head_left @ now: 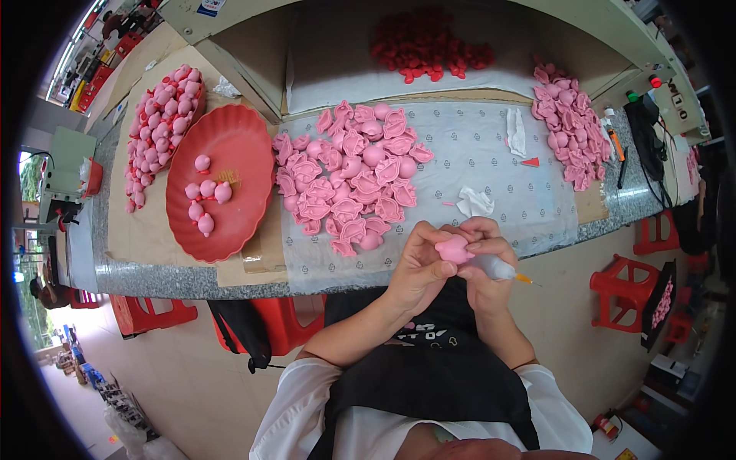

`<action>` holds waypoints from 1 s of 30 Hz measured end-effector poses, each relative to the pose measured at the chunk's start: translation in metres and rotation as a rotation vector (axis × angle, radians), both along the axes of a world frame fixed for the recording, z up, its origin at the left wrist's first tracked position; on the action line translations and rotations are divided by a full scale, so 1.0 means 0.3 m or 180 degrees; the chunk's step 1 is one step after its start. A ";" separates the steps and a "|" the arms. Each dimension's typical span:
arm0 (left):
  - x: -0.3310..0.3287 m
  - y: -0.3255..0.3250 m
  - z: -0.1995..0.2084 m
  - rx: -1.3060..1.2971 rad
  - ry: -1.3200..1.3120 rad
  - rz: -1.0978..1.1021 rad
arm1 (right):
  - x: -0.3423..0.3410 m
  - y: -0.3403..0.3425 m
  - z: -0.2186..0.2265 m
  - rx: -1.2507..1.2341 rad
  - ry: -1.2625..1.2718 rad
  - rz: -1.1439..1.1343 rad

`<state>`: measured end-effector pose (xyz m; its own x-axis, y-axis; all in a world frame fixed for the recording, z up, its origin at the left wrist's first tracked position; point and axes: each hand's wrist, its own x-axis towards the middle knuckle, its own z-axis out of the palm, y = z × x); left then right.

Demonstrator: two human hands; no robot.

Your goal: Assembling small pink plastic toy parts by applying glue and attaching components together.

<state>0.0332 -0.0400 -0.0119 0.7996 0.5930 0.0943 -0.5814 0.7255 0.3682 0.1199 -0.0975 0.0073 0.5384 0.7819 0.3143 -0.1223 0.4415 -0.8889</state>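
Note:
In front of my chest, just past the bench edge, my left hand (420, 264) pinches a small round pink plastic piece (454, 249) between thumb and fingers. My right hand (493, 290) is closed round a small translucent squeeze bottle (494, 267) with an orange tip and thin needle, which points away to the right. The right fingertips also touch the pink piece. Beyond my hands, a heap of pink parts (353, 180), ruffled pieces and round ones, lies on the printed sheet (452, 146). A crumpled white tissue (475, 202) lies close to my fingers.
At left stands a red scalloped tray (249, 165) holding several pink balls with red bits, beside a pile of pink-and-red pieces (157, 126). Red parts (425, 46) fill the shelf recess. Another pink heap (567, 126), an orange pen-like tool (616, 144) and cables (652, 146) are at right.

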 end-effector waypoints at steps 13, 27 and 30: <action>0.006 0.013 -0.036 0.0377 0.0039 0.0038 | 0.023 -0.004 -0.022 -0.0032 0.1267 0.0536; -0.027 -0.006 0.028 0.0229 0.0846 0.0212 | 0.045 -0.025 0.069 -0.0563 -0.1984 -0.0345; -0.031 -0.002 0.020 0.0185 0.0527 0.0162 | 0.049 -0.024 0.064 -0.0532 -0.2151 -0.0299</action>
<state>0.0239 -0.0407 -0.0058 0.7762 0.6305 -0.0009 -0.5448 0.6715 0.5023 0.1347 -0.1046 0.0263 0.3349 0.8087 0.4836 0.5128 0.2741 -0.8136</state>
